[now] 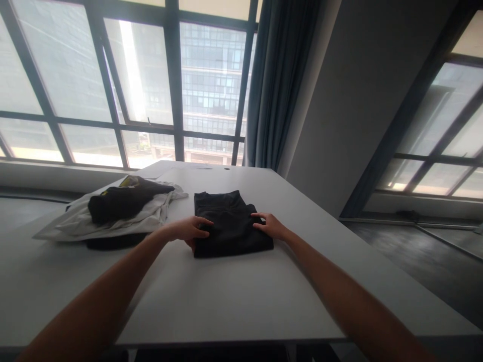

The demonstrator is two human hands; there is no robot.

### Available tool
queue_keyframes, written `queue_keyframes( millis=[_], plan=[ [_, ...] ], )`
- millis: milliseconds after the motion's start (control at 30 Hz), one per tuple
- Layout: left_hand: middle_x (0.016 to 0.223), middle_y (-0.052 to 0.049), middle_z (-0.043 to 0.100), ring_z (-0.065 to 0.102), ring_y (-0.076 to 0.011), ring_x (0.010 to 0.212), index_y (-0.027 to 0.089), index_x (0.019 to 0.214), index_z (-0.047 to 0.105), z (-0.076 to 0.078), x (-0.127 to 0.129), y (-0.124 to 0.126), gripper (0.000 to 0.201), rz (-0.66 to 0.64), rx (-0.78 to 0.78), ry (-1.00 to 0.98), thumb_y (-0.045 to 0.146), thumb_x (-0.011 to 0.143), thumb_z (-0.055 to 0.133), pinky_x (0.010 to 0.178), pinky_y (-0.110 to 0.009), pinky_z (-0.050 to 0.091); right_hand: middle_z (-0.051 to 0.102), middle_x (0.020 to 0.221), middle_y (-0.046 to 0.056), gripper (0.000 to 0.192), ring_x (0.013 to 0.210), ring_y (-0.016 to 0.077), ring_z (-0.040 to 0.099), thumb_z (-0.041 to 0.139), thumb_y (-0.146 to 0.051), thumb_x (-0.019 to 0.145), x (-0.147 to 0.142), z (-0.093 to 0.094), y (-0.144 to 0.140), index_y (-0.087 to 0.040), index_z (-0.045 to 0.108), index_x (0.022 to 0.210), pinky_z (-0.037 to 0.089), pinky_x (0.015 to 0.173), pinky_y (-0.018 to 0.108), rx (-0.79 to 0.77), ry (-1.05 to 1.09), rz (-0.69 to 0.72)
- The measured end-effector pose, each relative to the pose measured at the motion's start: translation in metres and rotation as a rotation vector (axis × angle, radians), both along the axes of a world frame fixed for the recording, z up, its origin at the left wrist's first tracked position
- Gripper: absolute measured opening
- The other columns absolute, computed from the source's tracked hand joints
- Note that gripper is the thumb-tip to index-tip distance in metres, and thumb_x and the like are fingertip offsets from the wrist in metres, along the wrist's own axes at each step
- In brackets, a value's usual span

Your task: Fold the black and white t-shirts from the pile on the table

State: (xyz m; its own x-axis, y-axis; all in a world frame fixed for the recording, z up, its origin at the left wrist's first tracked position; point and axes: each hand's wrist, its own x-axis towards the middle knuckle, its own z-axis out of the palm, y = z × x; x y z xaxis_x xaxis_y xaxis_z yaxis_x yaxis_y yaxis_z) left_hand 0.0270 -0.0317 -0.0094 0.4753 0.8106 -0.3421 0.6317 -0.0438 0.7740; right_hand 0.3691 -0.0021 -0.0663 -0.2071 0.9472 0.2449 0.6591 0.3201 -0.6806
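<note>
A folded black garment (230, 223) lies flat on the white table (234, 296), a little beyond its middle. My left hand (190, 229) grips the garment's left edge, fingers over the top and thumb tucked under the cloth. My right hand (271, 226) rests on the right edge, fingertips pressing on the fabric. Both arms reach forward from the near corners of the view.
To the left sits a pile of clothes (121, 211): a crumpled black piece on white garments, with more dark cloth beneath. A large window (151, 85) and a blue-grey curtain (279, 80) stand behind the table. The table's right edge drops to a dark floor (422, 256).
</note>
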Motion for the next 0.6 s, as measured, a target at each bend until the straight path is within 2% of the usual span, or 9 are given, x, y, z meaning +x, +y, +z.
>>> queue_keyframes(
  millis=[133,267,333,433,500,600],
  plan=[
    [0.062,0.001,0.066,0.069,-0.0186,0.058,0.015,0.14,0.052,0.007,-0.001,-0.007,0.07,-0.098,-0.099,0.047,0.033,0.075,0.073,0.067,-0.031,0.057,0.066,0.124,0.009,0.04,0.107,0.0243,0.065,0.067,-0.016,0.076,0.0,0.002,-0.002,-0.018,0.069,0.116,0.049,0.099,0.04,-0.043,0.084,0.015],
    [0.07,-0.001,0.07,0.072,-0.0208,0.065,0.017,0.144,0.045,0.011,-0.005,-0.01,0.077,-0.185,-0.193,0.066,0.033,0.074,0.074,0.071,-0.031,0.056,0.066,0.123,0.008,0.038,0.102,0.0223,0.067,0.065,-0.02,0.08,-0.001,0.004,-0.004,-0.019,0.069,0.117,0.051,0.098,0.038,-0.069,0.148,0.01],
    [0.08,-0.003,0.072,0.071,-0.0203,0.066,0.02,0.147,0.041,0.008,-0.006,-0.007,0.082,-0.11,-0.156,0.074,0.037,0.074,0.074,0.067,-0.03,0.056,0.066,0.124,0.009,0.04,0.107,0.0234,0.065,0.068,-0.021,0.078,-0.001,0.004,-0.004,-0.019,0.068,0.119,0.049,0.1,0.039,-0.072,0.134,0.011],
    [0.093,-0.008,0.071,0.067,-0.0174,0.063,0.02,0.146,0.041,-0.001,-0.002,0.0,0.077,0.132,0.015,0.045,0.042,0.078,0.07,0.057,-0.026,0.055,0.063,0.129,0.01,0.047,0.117,0.026,0.059,0.072,-0.024,0.076,-0.002,0.002,-0.004,-0.019,0.065,0.123,0.045,0.105,0.043,-0.07,0.11,-0.005],
    [0.098,-0.01,0.07,0.063,-0.0149,0.059,0.019,0.144,0.044,-0.009,0.003,0.005,0.073,0.253,0.138,0.001,0.037,0.078,0.07,0.051,-0.023,0.051,0.06,0.132,0.012,0.052,0.122,0.0272,0.056,0.072,-0.023,0.075,-0.004,0.0,-0.002,-0.019,0.063,0.126,0.042,0.107,0.044,-0.066,0.107,-0.022],
    [0.112,-0.014,0.068,0.062,-0.0137,0.061,0.02,0.144,0.044,-0.017,0.007,0.009,0.08,0.306,0.249,-0.074,0.021,0.071,0.074,0.049,-0.022,0.05,0.06,0.132,0.012,0.052,0.125,0.0271,0.054,0.071,-0.019,0.073,-0.009,-0.002,-0.001,-0.017,0.064,0.125,0.036,0.112,0.045,-0.033,0.115,-0.047]
  ],
)
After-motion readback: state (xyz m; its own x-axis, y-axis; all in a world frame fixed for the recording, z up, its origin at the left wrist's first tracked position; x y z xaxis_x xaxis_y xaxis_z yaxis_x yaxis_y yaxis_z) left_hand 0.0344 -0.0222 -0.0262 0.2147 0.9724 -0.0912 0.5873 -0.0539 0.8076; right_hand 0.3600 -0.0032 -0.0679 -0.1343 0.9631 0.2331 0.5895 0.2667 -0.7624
